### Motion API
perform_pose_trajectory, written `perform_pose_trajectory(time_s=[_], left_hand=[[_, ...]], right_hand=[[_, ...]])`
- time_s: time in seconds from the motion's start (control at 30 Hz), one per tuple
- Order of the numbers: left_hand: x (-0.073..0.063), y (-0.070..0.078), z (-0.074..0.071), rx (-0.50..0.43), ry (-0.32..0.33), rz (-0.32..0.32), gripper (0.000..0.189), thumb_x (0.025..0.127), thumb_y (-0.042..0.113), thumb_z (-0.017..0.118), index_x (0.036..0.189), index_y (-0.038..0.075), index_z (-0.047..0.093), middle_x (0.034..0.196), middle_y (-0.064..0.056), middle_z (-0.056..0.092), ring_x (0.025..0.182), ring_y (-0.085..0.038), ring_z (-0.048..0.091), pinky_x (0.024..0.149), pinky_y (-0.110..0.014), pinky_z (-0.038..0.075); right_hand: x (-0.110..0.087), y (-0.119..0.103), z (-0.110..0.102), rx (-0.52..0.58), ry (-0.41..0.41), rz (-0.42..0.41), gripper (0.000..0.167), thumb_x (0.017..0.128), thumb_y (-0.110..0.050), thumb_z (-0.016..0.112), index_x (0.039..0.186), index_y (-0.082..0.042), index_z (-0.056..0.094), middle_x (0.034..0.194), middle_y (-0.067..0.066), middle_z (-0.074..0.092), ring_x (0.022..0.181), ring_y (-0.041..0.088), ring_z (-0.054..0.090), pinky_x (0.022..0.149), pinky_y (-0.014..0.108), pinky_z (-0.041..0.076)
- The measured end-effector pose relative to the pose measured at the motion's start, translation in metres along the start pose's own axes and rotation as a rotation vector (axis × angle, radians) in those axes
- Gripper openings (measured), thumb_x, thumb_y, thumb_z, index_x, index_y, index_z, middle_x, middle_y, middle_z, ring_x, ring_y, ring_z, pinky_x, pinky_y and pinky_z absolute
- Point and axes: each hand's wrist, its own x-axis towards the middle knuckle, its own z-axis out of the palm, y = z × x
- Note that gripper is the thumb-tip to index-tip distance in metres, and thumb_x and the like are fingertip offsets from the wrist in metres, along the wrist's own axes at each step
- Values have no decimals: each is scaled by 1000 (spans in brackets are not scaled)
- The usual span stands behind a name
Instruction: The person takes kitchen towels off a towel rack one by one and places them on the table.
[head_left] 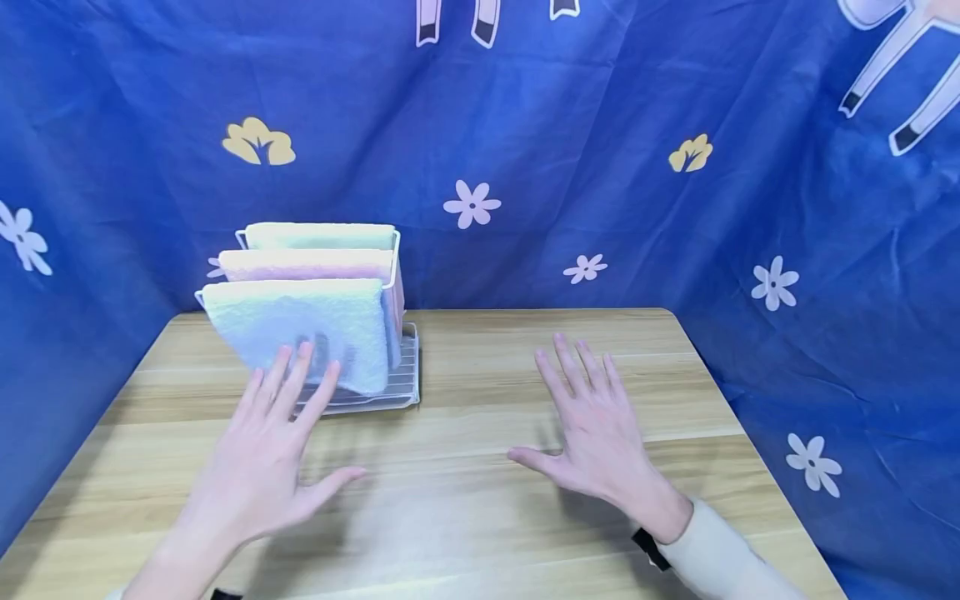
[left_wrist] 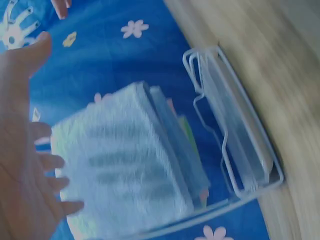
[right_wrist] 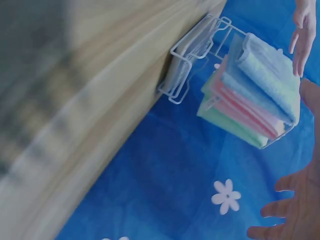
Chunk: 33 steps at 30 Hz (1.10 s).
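Observation:
Three towels hang folded over a white wire rack point(head_left: 395, 258) at the back left of the table. The light blue towel point(head_left: 315, 325) is in front, a pink towel point(head_left: 307, 264) is behind it, and a pale green towel point(head_left: 322, 236) is at the back. My left hand point(head_left: 255, 467) hovers before the blue towel, fingers spread, holding nothing; its fingertips overlap the towel's lower part in the head view. To the right, my right hand point(head_left: 596, 433) is held over the bare wood with fingers spread and thumb out, also holding nothing.
Under the towels the rack has a low wire base with a tray point(head_left: 405, 375). The wood-patterned table point(head_left: 480, 358) ends at the back and right against a blue cloth point(head_left: 540, 150) printed with white flowers.

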Motion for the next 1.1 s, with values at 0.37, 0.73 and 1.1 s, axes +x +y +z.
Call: perform_pose_trajectory(time_s=[0.37,0.73,1.1], left_hand=[[3,-31,-24,-196,262,53,104,96,81,50,149,-8,52,161,-27,46,162,-21,33,140,-21,22],[9,-56,-47,-465,537,-74,86,90,59,79,130,-16,64,142,-21,68,138,-2,61,123,-11,46],[7,-105,-36,-719,456,-236,54,89,-17,70,140,-18,54,144,-9,68,135,-11,64,111,-10,56]], right_hand=[[37,-28,-12,55,-42,-120,123,79,-88,64,169,-16,22,178,12,17,163,37,28,137,62,29],[75,-68,-28,153,44,-278,113,81,-82,69,164,-14,35,174,15,30,161,34,35,136,53,36],[128,-81,-20,239,229,-449,86,92,-63,74,152,-6,53,161,17,51,148,30,53,131,39,46]])
